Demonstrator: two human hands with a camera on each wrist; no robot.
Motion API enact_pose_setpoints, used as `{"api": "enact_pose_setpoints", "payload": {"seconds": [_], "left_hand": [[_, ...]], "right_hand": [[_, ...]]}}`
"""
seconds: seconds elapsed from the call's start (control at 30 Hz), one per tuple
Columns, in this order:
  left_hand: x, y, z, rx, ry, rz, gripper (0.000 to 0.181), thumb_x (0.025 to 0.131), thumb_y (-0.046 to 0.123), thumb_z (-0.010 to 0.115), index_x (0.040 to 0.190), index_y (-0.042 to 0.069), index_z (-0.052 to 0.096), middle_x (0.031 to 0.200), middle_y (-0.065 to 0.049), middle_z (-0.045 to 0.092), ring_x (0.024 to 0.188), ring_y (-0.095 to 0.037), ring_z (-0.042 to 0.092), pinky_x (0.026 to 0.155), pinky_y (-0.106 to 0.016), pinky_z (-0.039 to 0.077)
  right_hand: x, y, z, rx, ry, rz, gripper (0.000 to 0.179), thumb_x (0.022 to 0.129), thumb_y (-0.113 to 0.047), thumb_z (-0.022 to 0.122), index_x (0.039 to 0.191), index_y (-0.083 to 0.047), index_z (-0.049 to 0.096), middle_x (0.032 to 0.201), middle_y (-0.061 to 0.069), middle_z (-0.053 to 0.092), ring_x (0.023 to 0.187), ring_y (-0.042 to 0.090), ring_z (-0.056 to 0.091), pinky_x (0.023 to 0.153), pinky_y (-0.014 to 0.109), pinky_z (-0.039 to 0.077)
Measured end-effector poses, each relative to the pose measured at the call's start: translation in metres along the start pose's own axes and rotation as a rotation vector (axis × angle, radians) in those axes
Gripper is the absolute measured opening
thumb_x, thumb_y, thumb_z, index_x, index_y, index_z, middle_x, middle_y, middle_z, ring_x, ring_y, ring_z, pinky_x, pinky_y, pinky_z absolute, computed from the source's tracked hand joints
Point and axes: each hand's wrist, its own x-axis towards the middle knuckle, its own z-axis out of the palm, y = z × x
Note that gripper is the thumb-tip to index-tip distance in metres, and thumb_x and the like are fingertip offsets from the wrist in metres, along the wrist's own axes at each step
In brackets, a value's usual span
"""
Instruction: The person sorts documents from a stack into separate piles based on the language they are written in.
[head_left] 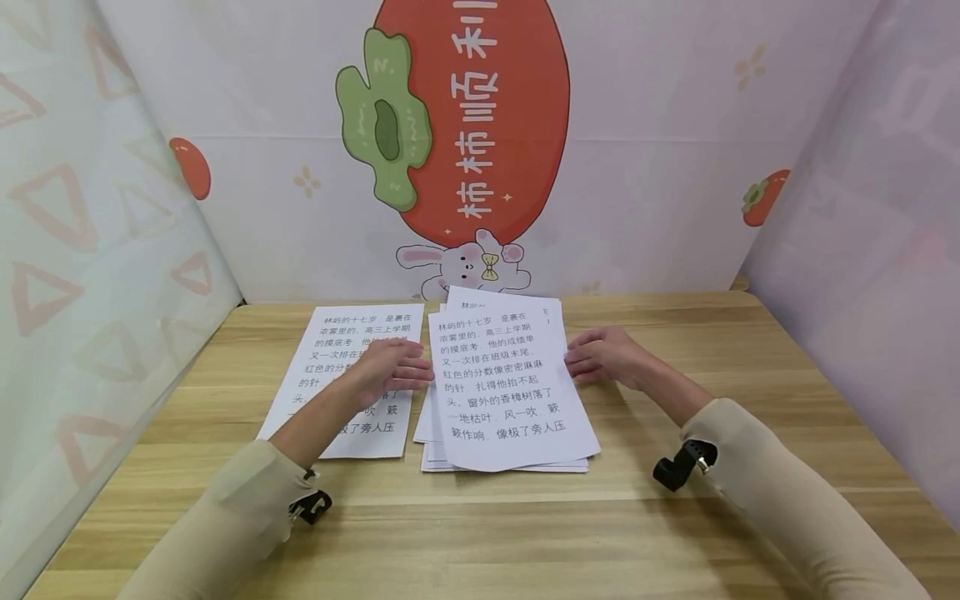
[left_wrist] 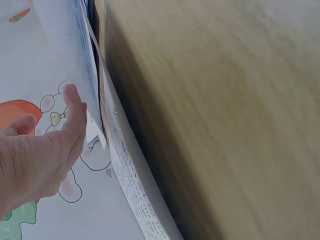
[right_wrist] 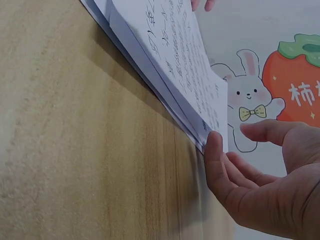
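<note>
Left hand (head_left: 386, 371), straight-fingered, at nine o'clock of paper stack (head_left: 498, 383); right hand (head_left: 613, 357), loosely extended, at three. Toward nine, lone printed sheet (head_left: 333, 354) on surface (head_left: 525, 537).

Head view: left forearm (head_left: 318, 421) slanting in from eight o'clock, left hand (head_left: 386, 367) with fingers extended toward three o'clock, right forearm (head_left: 675, 396) slanting in from four o'clock, right hand (head_left: 611, 354) with loosely bent fingers toward nine o'clock, right thumb (right_wrist: 272, 132) apart from them.
</note>
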Motion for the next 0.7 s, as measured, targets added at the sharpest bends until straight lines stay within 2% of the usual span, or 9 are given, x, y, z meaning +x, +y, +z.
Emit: {"api": "enact_pose_setpoints", "payload": {"seconds": [0.17,0.4,0.47,0.6,0.7], "left_hand": [[0.005,-0.002,0.003,-0.022,0.005,0.014,0.044,0.110,0.012,0.044,0.146,-0.014,0.042,0.135,-0.035,0.060,0.094,-0.023,0.074,0.092,-0.037,0.062],[0.010,-0.003,0.009,0.038,0.047,0.019,0.044,0.107,0.007,0.050,0.147,-0.011,0.045,0.134,-0.031,0.063,0.101,-0.023,0.073,0.094,-0.037,0.061],[0.011,-0.004,0.011,0.030,0.062,0.010,0.044,0.104,0.003,0.054,0.146,-0.010,0.047,0.133,-0.030,0.063,0.101,-0.026,0.074,0.092,-0.037,0.062],[0.013,-0.007,0.014,0.006,0.082,-0.003,0.045,0.100,-0.003,0.059,0.143,-0.010,0.050,0.123,-0.029,0.066,0.090,-0.025,0.074,0.084,-0.036,0.064],[0.014,-0.008,0.017,0.006,0.098,-0.015,0.045,0.096,-0.005,0.062,0.140,-0.008,0.053,0.112,-0.022,0.067,0.082,-0.021,0.072,0.079,-0.033,0.065]], "right_hand": [[0.003,0.004,0.003,-0.020,-0.007,-0.014,0.042,0.100,0.000,0.063,0.137,0.015,0.050,0.112,0.021,0.069,0.087,0.018,0.070,0.082,0.035,0.064],[0.002,0.005,0.004,-0.082,-0.017,-0.051,0.044,0.096,0.003,0.066,0.136,0.013,0.051,0.099,0.012,0.074,0.075,0.016,0.070,0.066,0.029,0.063],[0.001,0.005,0.004,-0.091,-0.024,-0.057,0.044,0.095,0.003,0.067,0.135,0.012,0.052,0.097,0.011,0.073,0.075,0.017,0.070,0.066,0.029,0.063],[0.001,0.006,0.005,-0.097,-0.036,-0.062,0.042,0.096,0.003,0.066,0.135,0.012,0.051,0.101,0.014,0.071,0.078,0.018,0.071,0.071,0.032,0.064],[0.000,0.005,0.005,-0.113,-0.033,-0.058,0.041,0.098,0.002,0.064,0.136,0.011,0.052,0.108,0.018,0.070,0.081,0.019,0.071,0.072,0.032,0.064]]}}
